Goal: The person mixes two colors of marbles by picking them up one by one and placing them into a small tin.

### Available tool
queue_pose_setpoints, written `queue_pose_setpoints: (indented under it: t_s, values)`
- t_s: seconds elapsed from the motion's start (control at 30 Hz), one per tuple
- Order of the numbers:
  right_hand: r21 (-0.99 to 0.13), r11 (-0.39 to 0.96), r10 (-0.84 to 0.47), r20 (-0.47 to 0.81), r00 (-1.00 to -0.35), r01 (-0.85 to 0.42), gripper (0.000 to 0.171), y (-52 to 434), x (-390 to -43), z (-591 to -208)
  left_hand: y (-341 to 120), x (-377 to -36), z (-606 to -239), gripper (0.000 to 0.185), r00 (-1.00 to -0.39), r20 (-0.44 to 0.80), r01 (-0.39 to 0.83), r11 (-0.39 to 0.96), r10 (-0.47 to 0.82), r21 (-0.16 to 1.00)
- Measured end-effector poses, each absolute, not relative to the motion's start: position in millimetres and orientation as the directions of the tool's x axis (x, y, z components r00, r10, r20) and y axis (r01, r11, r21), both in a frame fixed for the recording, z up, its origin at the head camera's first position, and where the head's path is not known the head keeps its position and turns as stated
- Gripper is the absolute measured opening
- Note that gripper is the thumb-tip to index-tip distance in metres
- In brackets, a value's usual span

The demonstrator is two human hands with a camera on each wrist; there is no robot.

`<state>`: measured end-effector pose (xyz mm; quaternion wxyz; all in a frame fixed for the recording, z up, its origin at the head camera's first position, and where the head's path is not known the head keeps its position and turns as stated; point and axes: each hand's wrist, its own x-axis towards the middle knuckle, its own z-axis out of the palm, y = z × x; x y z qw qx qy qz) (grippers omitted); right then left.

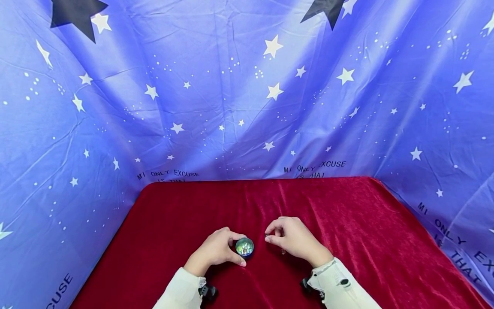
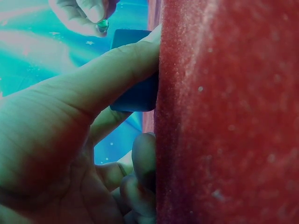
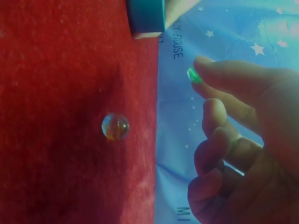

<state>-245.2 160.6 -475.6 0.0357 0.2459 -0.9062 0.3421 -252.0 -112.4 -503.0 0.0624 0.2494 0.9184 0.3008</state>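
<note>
A small round blue tin (image 1: 245,247) stands upright on the red cloth, with several shiny marbles showing inside it. My left hand (image 1: 218,248) holds the tin by its side, thumb and fingers about its wall. To its right, raised above the cloth, my right hand (image 1: 294,238) pinches a green glass marble (image 3: 194,75) between thumb and index finger. A clear marble with an orange swirl (image 3: 115,126) lies on the cloth below the right hand, mostly hidden by that hand in the head view.
Red velvet cloth (image 1: 185,206) covers the table. A blue curtain (image 1: 224,94) with white stars surrounds its back and sides. Each wrist wears a small black camera, the left one (image 1: 208,292) near the white cuff.
</note>
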Motion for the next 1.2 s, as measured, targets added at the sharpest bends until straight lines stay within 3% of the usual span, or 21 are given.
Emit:
queue_pose_setpoints:
  t_s: [0.53, 1.2]
  values:
    - [-0.566, 0.647, -0.420, 0.294, -0.858, -0.511, 0.010, 149, -242, -478, -112, -252, -501, 0.058, -0.862, 0.042, 0.431, 0.686, 0.506, 0.586]
    - [-0.553, 0.650, -0.445, 0.279, -0.851, -0.521, 0.010, 139, -239, -488, -113, -250, -500, 0.054, -0.845, 0.026, 0.442, 0.670, 0.534, 0.596]
